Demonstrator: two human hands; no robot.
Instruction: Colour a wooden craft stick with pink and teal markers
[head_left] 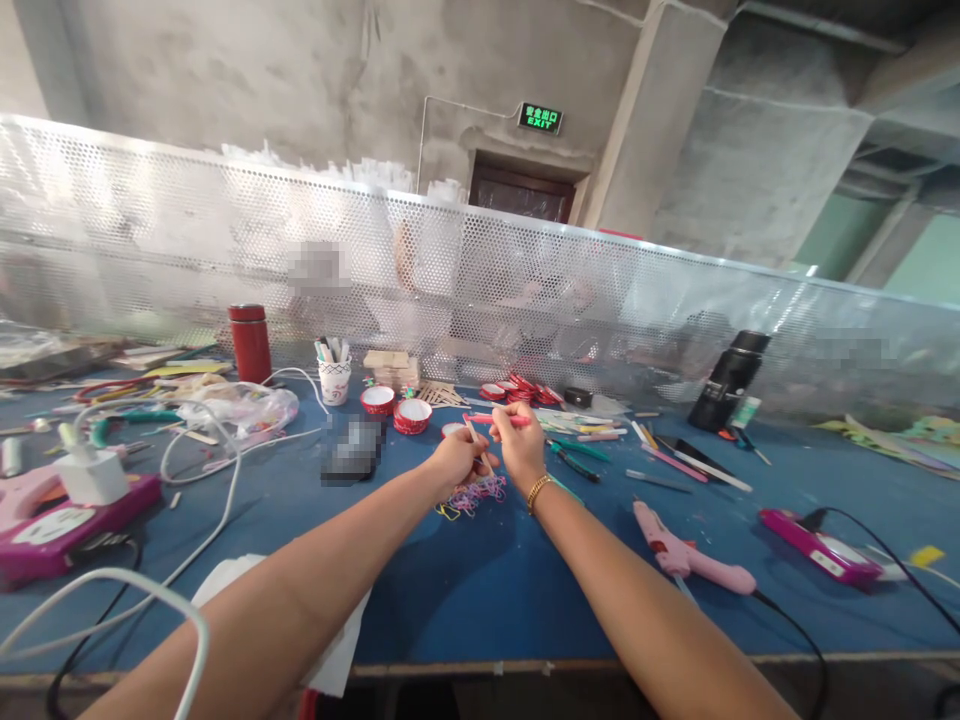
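My left hand is closed around a thin wooden craft stick, which tilts up and to the left. Between the fingers of my right hand is a red pen, its tip pointing left close to the stick's upper end. Whether tip and stick touch, I cannot tell. A gold bracelet circles my right wrist. Just below both hands lies a tangle of purple and yellow strings or bands. Red-rimmed round containers stand to the left, beyond my left hand.
A pink glue gun lies at right, near a magenta power strip. Pliers and several pens sit beyond my right hand. At left are a red flask, a paper cup of pens and white cables. A perforated metal screen closes the back.
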